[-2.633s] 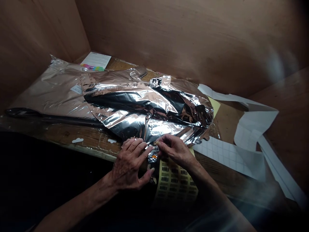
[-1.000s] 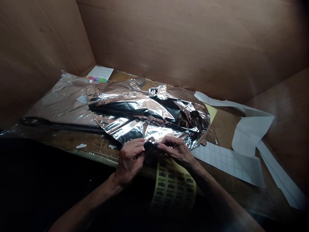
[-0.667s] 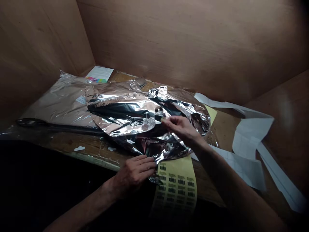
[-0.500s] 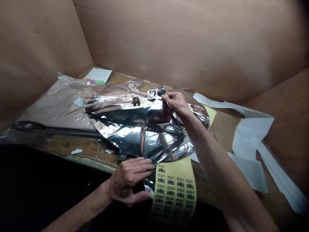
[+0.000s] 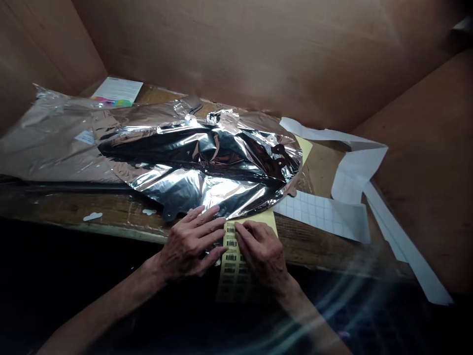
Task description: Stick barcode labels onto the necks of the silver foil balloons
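A shiny silver foil balloon [image 5: 236, 190], flat and creased, lies across the bench. A yellow sheet of barcode labels [image 5: 229, 280] comes out from beneath its front edge and hangs over the bench edge. My left hand [image 5: 190, 241] lies with fingers stretched out at the balloon's front edge, fingertips by the sheet's left margin. On the upper part of the sheet, my right hand [image 5: 264, 249] has thumb and index finger pinched at a barcode label [image 5: 230, 230]. The right hand covers much of the sheet's right side.
A clear plastic bag [image 5: 48, 133] with a dark rod [image 5: 74, 187] along it lies at left. A printed card [image 5: 117, 91] is behind. White backing strips [image 5: 360, 172] and a gridded sheet [image 5: 325, 214] lie at right. Wooden panels [image 5: 236, 54] enclose the bench [image 5: 129, 214].
My right hand has come down from the top of the foil balloon to the label sheet. The left hand stays at the balloon's front edge. The view has shifted.
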Demonstrator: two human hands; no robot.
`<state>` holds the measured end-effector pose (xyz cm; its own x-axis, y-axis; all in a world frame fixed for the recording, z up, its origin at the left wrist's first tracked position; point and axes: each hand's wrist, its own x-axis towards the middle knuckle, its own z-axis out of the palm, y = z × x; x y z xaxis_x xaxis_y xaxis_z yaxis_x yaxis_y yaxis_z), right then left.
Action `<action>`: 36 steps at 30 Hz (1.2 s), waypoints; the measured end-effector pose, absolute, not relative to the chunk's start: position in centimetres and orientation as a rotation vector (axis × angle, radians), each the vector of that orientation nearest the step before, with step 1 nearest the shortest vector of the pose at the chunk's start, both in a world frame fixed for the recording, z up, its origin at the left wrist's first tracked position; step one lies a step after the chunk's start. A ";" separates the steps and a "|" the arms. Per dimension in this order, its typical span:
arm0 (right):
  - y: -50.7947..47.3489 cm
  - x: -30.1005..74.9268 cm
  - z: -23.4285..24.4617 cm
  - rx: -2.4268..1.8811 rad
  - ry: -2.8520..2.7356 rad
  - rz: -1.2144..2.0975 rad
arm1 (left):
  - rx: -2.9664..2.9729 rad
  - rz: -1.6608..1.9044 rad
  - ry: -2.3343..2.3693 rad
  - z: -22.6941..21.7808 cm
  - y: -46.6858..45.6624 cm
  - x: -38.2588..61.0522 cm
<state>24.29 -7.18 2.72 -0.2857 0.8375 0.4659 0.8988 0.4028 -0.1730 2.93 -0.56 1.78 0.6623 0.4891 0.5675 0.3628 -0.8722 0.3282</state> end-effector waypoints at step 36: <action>-5.0 23.9 4.2 -1.687 -2.065 0.408 | 2.621 0.686 0.894 1.6 0.0 4.2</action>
<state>23.95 -5.03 4.16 -0.1585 0.9761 0.1488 0.8462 0.2119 -0.4889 4.19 0.03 1.61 0.6944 0.6322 0.3436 0.4951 -0.7663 0.4095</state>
